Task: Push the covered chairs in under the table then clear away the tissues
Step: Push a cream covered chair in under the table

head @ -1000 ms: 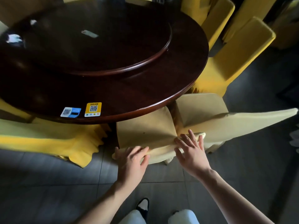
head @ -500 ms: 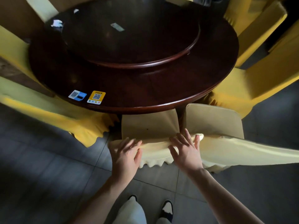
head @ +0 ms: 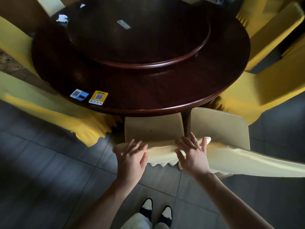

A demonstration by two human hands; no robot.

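A pale yellow covered chair (head: pixel 154 129) stands right in front of me, its seat partly under the round dark wooden table (head: pixel 165 96). My left hand (head: pixel 131 158) and my right hand (head: pixel 193 153) lie flat on the top of its backrest, fingers spread, not gripping. A second pale covered chair (head: pixel 219 126) stands just to its right. Crumpled white tissues (head: pixel 62 18) lie at the table's far left edge, and a smaller tissue scrap (head: pixel 82 5) lies beyond them. A flat grey packet (head: pixel 123 24) rests on the raised turntable (head: pixel 138 38).
Brighter yellow covered chairs ring the table: left chair (head: pixel 54 113), right chair (head: pixel 257 90), far right chair (head: pixel 270 30). Two QR stickers (head: pixel 89 96) sit on the near table rim. The floor is dark grey tile (head: pixel 49 179); my shoes (head: pixel 156 210) are below.
The chair in front of me has slid further in under the table with both hands on its backrest, and my view has swung so the whole table is centred.
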